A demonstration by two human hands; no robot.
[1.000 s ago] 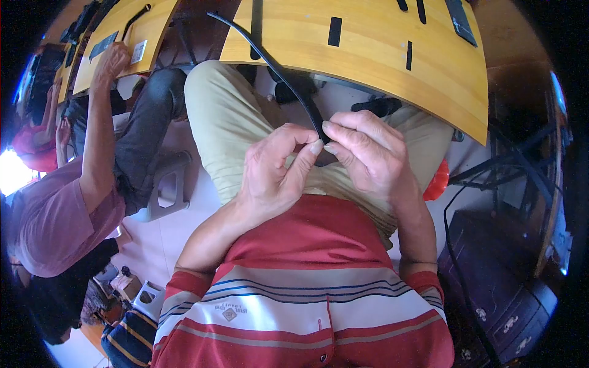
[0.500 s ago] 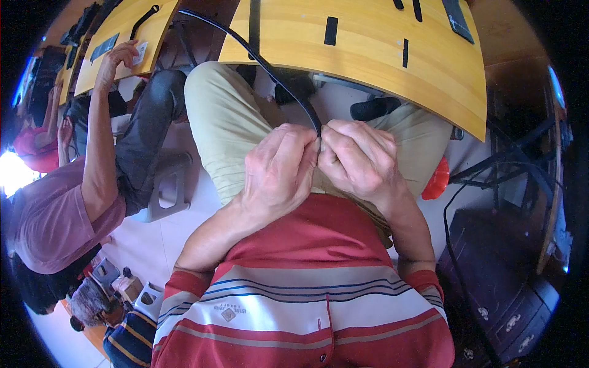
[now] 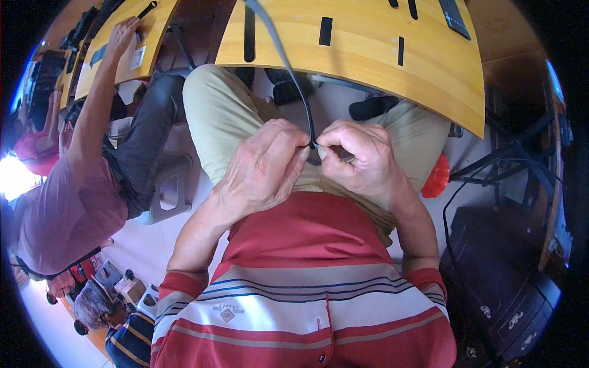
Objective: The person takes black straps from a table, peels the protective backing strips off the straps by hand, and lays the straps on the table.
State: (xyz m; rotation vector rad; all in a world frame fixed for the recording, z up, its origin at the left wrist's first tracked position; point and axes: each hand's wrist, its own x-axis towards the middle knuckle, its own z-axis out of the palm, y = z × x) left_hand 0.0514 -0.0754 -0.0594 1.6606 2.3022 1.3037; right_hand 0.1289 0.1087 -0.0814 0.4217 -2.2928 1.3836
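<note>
A long black strap (image 3: 292, 70) rises from my fingers and arches up over the edge of the yellow wooden table (image 3: 362, 67). Over my lap, my left hand (image 3: 262, 162) pinches the strap's lower end between thumb and fingers. Close beside it, my right hand (image 3: 362, 154) pinches the same end with thumb and forefinger. Both sets of fingertips almost meet there, and they hide the very tip of the strap.
On the table lie a long black strip (image 3: 250, 34), a short black piece (image 3: 326, 30), a thin black strip (image 3: 401, 51) and a dark flat packet (image 3: 454, 19). A co-worker's arm (image 3: 98, 98) reaches over another table at left. A red object (image 3: 435, 176) is at right.
My hands have tilted and drawn slightly apart, fingertips still on the strap's end. The strap's far part has swung right and stands steeper. The co-worker's hand has moved further up the neighbouring table.
</note>
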